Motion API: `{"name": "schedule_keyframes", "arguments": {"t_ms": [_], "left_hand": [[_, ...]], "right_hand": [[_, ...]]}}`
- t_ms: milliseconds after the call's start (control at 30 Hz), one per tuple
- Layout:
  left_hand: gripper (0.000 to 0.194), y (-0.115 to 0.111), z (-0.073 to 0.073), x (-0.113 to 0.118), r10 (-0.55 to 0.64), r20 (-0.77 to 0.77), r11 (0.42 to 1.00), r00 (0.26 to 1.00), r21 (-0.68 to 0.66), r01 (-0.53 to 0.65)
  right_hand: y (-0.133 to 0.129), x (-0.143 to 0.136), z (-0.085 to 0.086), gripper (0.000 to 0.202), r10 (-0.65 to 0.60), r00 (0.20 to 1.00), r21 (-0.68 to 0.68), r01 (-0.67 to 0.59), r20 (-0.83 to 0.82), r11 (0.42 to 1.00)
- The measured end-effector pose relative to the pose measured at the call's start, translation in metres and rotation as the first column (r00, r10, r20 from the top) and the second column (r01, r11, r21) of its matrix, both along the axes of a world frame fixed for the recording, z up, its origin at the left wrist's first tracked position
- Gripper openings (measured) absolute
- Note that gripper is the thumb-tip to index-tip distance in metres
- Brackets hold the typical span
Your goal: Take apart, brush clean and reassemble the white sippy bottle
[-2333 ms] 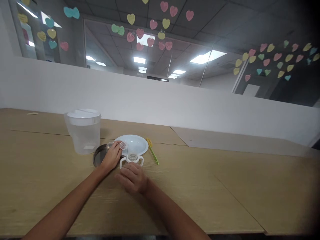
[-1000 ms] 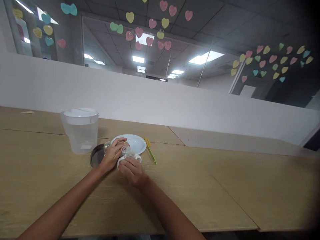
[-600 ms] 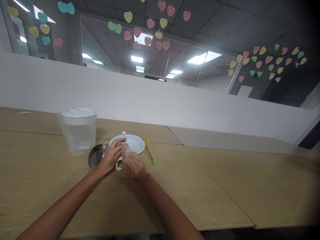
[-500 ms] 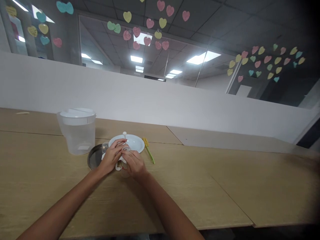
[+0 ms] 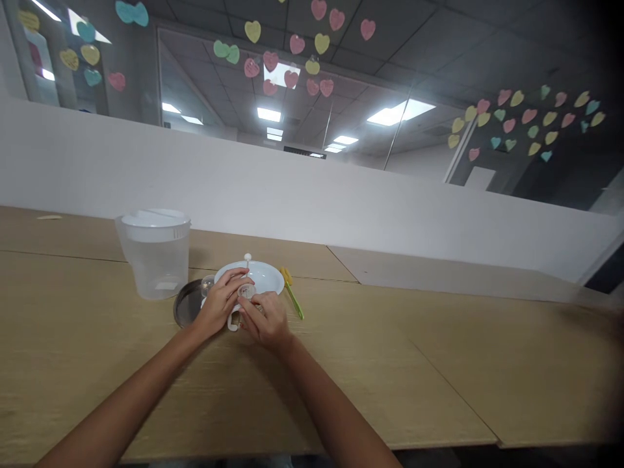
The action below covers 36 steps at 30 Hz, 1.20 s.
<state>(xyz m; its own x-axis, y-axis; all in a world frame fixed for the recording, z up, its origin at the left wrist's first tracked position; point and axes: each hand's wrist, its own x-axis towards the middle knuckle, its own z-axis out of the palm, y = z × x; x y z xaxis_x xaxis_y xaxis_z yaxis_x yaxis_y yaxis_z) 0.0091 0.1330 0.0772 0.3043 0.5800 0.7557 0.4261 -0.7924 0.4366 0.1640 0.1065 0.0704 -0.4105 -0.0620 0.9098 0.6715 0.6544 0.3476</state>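
Note:
Both hands meet in front of a white plate [image 5: 268,276]. My left hand [image 5: 219,304] curls around the left side of a small clear round piece [image 5: 247,290]. From the right, my right hand [image 5: 267,320] pinches the edge of the same clear piece. Below the hands shows a white curved part [image 5: 233,322], mostly covered by the fingers. A thin stick with a white round knob [image 5: 247,257] rises behind my left fingers. A clear dome-shaped piece [image 5: 207,285] lies beside my left hand, over a dark round tray [image 5: 188,304].
A clear plastic pitcher [image 5: 158,263] with a white lid stands left of the tray. Right of the plate lies a green-handled brush [image 5: 294,299] with yellow bristles. A white wall [image 5: 292,201] and a window with heart-shaped notes are behind the wooden table [image 5: 365,364].
The view has shifted slightly. My right hand has turned a little, and the clear round piece between the hands is more exposed. The brownish part below the hands is now hardly visible.

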Motion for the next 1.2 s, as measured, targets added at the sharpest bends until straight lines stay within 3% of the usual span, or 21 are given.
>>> {"name": "schedule_keyframes", "arguments": {"t_ms": [200, 400, 600, 1200], "left_hand": [[0.033, -0.001, 0.000, 0.002, 0.043, 0.105, 0.998, 0.994, 0.035, -0.047], [0.033, -0.003, -0.001, 0.003, 0.038, 0.040, 0.998, 0.998, 0.055, -0.041], [0.036, 0.002, -0.003, 0.000, 0.031, -0.013, 0.999, 0.999, 0.027, -0.031], [0.034, 0.025, -0.012, -0.011, 0.012, -0.057, 1.000, 0.998, -0.020, -0.013]], "right_hand": [[0.003, 0.002, 0.001, 0.020, -0.058, 0.994, 0.020, 0.060, -0.090, 0.998], [0.007, 0.004, -0.002, 0.021, -0.053, 0.989, 0.049, 0.060, -0.138, 0.997], [0.007, 0.006, -0.002, 0.020, -0.106, 0.991, -0.009, 0.105, -0.085, 0.994], [-0.016, -0.008, 0.008, 0.019, 0.089, 0.992, -0.017, -0.091, -0.095, 0.996]]}}
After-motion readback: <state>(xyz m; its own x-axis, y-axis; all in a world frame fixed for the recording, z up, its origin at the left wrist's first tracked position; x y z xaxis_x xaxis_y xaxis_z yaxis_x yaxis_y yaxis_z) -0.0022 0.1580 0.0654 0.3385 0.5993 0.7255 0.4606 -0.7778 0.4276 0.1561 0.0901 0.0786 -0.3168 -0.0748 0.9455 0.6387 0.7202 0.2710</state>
